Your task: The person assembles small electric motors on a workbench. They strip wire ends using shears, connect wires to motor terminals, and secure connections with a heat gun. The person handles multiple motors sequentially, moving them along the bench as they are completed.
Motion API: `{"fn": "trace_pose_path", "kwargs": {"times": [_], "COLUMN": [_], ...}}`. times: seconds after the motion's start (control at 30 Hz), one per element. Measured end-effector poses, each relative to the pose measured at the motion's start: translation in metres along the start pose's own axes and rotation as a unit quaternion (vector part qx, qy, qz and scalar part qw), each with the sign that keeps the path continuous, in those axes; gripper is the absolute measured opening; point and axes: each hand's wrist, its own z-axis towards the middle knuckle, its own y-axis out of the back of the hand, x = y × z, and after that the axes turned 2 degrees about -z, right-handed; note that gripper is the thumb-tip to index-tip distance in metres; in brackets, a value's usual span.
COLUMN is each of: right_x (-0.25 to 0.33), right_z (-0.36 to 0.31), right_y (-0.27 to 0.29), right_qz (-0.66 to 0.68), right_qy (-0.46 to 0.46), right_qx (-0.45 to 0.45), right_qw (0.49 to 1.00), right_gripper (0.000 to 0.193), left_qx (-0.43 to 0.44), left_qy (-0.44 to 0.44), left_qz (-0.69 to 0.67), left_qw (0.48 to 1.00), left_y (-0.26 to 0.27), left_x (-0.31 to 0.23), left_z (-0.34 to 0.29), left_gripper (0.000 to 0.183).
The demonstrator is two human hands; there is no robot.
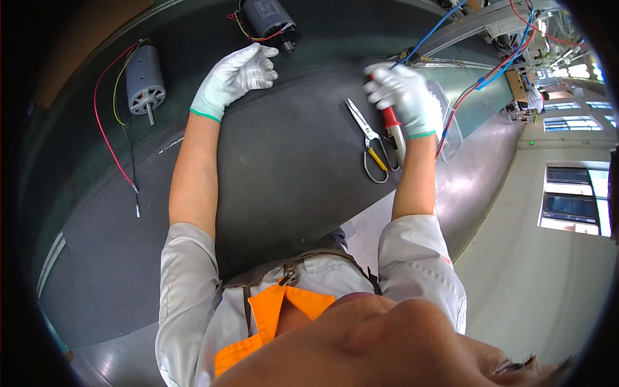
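My left hand [240, 76], in a white glove, is open with fingers loosely bent and nothing in it. It is closest to a grey cylindrical motor [267, 18] with red and yellow wires at the far edge. My right hand [405, 95], also gloved, is closed around a long red-and-silver tool [391, 122]; the fingers hide its middle, and I cannot make out its exact kind. Beside this tool lies a pair of scissors [369, 135] with a yellow part on one handle, blades pointing away from me.
Another grey motor [146, 79], with red, yellow and black leads, stands at the left. A clear plastic tray [454, 138] is right of my right hand. A blue hose [429, 37] and red and blue lines [477, 85] run along the right. The dark mat [290, 168] covers the table.
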Motion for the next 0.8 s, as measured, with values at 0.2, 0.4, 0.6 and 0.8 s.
{"fn": "trace_pose_path", "kwargs": {"times": [0.2,0.4,0.6,0.8], "right_x": [-0.032,-0.027,-0.028,-0.039], "right_z": [-0.018,-0.03,0.001,0.026], "right_y": [-0.1,-0.139,-0.139,-0.151], "right_qz": [0.163,0.131,0.269,0.305], "right_qy": [-0.196,-0.05,0.071,0.098], "right_qx": [0.323,0.263,0.059,0.03], "right_qw": [0.911,0.954,0.959,0.947], "right_gripper": [0.025,0.037,0.028,0.039], "left_qx": [-0.013,-0.06,-0.104,-0.095], "left_qy": [-0.067,-0.124,-0.125,-0.14], "left_qz": [-0.007,-0.02,-0.008,0.032], "left_qw": [0.998,0.99,0.987,0.985], "left_y": [-0.001,0.006,-0.006,-0.008], "left_x": [0.011,0.015,0.012,0.015], "left_z": [0.011,0.019,0.022,0.023], "left_gripper": [0.041,0.039,0.034,0.039]}}
